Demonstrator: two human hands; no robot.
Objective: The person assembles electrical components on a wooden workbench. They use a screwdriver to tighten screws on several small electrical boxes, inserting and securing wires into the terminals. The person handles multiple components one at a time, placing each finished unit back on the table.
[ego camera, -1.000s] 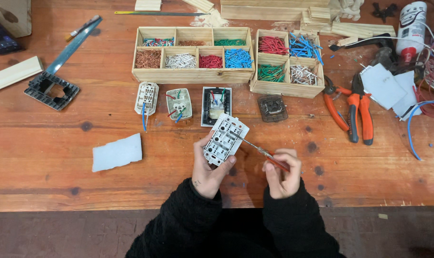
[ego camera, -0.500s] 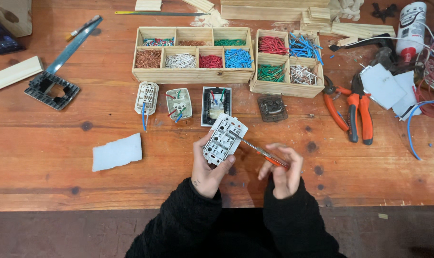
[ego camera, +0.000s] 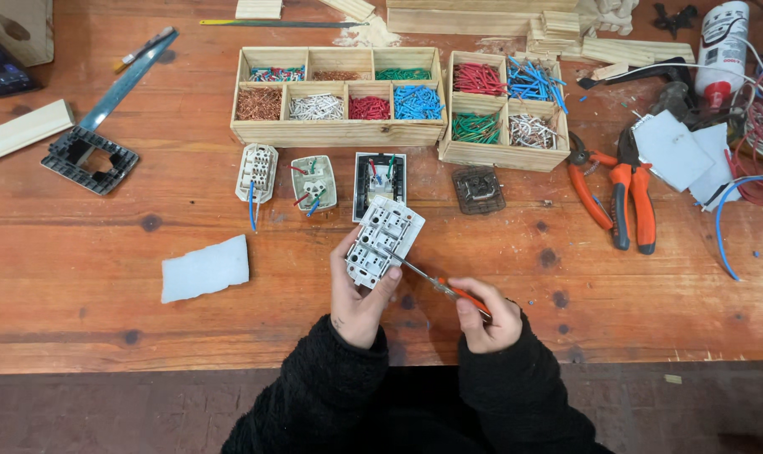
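Left hand clamped around the white plastic switch module, back side up, tilted, held above the wooden bench. Right hand closed on the small orange-handled screwdriver, tip touching the module's back. Just beyond the left hand: three more switch units in a row. Further out, wooden compartment trays of coloured wire offcuts. Off to the right hand's side, orange pliers.

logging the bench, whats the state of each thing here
left hand: holding white switch module
right hand: holding orange screwdriver, tip on the module
orange pliers: lying flat, handles apart
wooden trays: open, compartments filled with wire pieces
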